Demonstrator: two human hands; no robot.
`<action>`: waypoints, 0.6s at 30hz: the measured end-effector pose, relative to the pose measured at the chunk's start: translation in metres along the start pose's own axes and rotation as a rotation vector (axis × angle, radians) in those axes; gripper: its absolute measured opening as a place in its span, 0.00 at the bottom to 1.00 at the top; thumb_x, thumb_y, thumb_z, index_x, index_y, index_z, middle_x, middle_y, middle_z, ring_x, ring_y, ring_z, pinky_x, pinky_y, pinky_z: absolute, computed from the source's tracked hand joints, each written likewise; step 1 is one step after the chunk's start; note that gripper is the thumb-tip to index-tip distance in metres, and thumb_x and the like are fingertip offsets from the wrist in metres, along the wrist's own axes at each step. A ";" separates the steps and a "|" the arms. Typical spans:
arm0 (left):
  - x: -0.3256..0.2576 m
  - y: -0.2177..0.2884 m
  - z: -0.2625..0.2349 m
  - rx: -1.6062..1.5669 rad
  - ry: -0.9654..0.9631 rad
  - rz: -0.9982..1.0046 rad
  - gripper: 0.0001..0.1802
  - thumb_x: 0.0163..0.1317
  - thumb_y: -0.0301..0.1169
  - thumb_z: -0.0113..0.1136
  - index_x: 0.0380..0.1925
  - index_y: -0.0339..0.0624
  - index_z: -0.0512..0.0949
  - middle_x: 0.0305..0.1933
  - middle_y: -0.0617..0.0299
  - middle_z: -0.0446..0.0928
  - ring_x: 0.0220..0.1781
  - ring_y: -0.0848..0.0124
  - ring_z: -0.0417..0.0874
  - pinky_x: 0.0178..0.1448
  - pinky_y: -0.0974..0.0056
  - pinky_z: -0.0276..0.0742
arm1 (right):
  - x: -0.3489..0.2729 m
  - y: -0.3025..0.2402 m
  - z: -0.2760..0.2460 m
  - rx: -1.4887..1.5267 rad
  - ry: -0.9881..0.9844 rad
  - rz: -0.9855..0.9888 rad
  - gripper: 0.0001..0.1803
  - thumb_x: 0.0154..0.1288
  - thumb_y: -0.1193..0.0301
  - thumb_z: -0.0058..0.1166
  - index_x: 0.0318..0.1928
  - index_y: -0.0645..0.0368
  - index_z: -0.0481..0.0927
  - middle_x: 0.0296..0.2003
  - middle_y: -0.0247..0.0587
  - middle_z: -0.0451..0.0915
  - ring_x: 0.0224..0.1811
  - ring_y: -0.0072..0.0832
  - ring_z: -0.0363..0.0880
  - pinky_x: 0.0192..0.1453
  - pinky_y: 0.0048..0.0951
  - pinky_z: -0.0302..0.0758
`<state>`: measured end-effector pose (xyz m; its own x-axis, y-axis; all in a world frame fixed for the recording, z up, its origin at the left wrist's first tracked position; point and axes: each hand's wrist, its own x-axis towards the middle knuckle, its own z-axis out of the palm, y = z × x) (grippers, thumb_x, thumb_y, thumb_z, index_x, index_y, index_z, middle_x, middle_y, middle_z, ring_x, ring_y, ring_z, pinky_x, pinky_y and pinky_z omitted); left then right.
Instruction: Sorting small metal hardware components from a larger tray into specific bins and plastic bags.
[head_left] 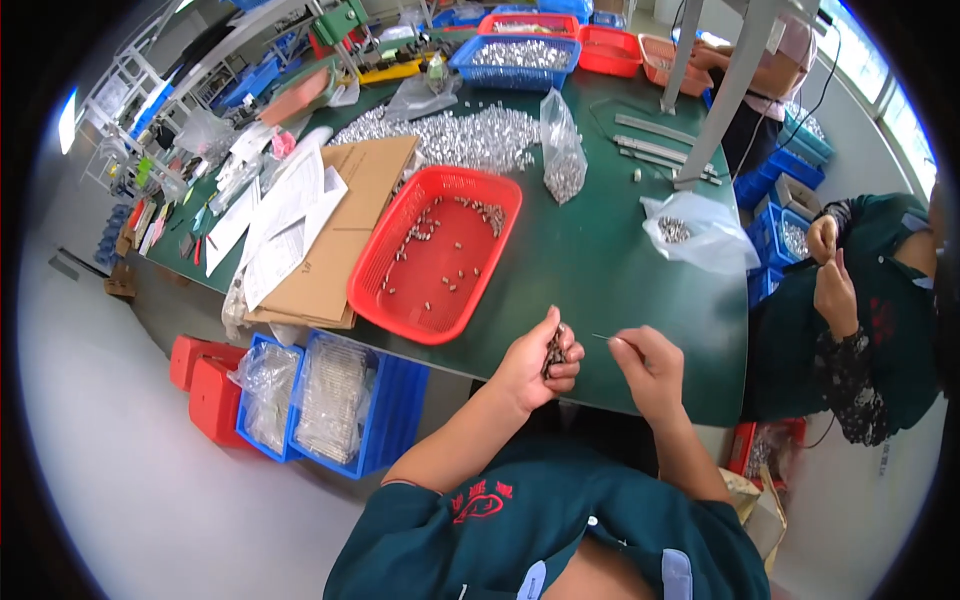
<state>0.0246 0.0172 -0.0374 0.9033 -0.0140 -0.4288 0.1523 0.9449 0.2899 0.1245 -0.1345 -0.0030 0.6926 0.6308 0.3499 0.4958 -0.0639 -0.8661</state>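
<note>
My left hand (537, 362) is curled around a clump of small dark metal parts (553, 356), just above the near edge of the green table. To its right, my right hand (650, 365) pinches a thin needle-like rod (601, 336) between thumb and fingertips. The rod's tip points toward the left hand, with a gap between them. Left of the hands stands a red plastic basket (365, 285), with several small metal pieces (424, 228) scattered along its bottom and heaped at its far right corner.
Stacked cardboard (340, 215) and papers (262, 250) lie left of the basket. Behind it spreads a pile of silvery parts (470, 138). Clear bags of parts (565, 170) sit at the back and right. A co-worker (850, 290) works at the right. Blue crates (385, 400) stand below left.
</note>
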 end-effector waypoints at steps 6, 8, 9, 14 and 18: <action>-0.008 -0.009 -0.005 -0.072 -0.045 -0.017 0.17 0.68 0.43 0.44 0.25 0.45 0.70 0.23 0.63 0.66 0.16 0.78 0.60 0.15 0.77 0.51 | -0.007 0.005 0.021 0.038 -0.033 0.001 0.05 0.54 0.76 0.60 0.26 0.63 0.77 0.19 0.36 0.72 0.20 0.21 0.68 0.23 0.23 0.64; -0.011 -0.012 -0.007 -0.082 -0.026 -0.012 0.16 0.68 0.42 0.45 0.26 0.44 0.70 0.23 0.63 0.66 0.16 0.78 0.60 0.15 0.77 0.52 | -0.009 0.003 0.022 0.013 -0.040 -0.009 0.05 0.53 0.76 0.61 0.25 0.63 0.77 0.19 0.36 0.72 0.19 0.21 0.68 0.23 0.23 0.64; -0.013 -0.014 -0.007 -0.088 -0.014 -0.001 0.15 0.67 0.40 0.46 0.27 0.43 0.71 0.23 0.63 0.66 0.16 0.78 0.60 0.15 0.77 0.52 | -0.009 0.002 0.021 -0.013 -0.046 -0.028 0.06 0.52 0.76 0.61 0.25 0.63 0.77 0.19 0.36 0.72 0.19 0.22 0.68 0.22 0.24 0.63; -0.012 -0.015 -0.003 -0.014 0.013 0.048 0.12 0.66 0.38 0.50 0.29 0.41 0.71 0.24 0.64 0.66 0.16 0.80 0.59 0.16 0.77 0.51 | -0.008 0.005 0.018 -0.051 -0.043 -0.029 0.05 0.53 0.77 0.59 0.25 0.63 0.77 0.20 0.37 0.72 0.21 0.22 0.68 0.24 0.24 0.63; -0.012 -0.016 0.001 0.063 0.046 0.110 0.12 0.66 0.37 0.51 0.29 0.40 0.71 0.24 0.64 0.65 0.16 0.80 0.59 0.15 0.77 0.51 | -0.006 0.003 0.017 -0.050 -0.012 -0.070 0.05 0.50 0.78 0.61 0.23 0.62 0.77 0.18 0.39 0.71 0.18 0.26 0.69 0.22 0.25 0.64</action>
<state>0.0118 0.0022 -0.0358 0.8969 0.1051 -0.4296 0.0791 0.9176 0.3896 0.1129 -0.1252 -0.0138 0.6489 0.6442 0.4048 0.5686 -0.0571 -0.8207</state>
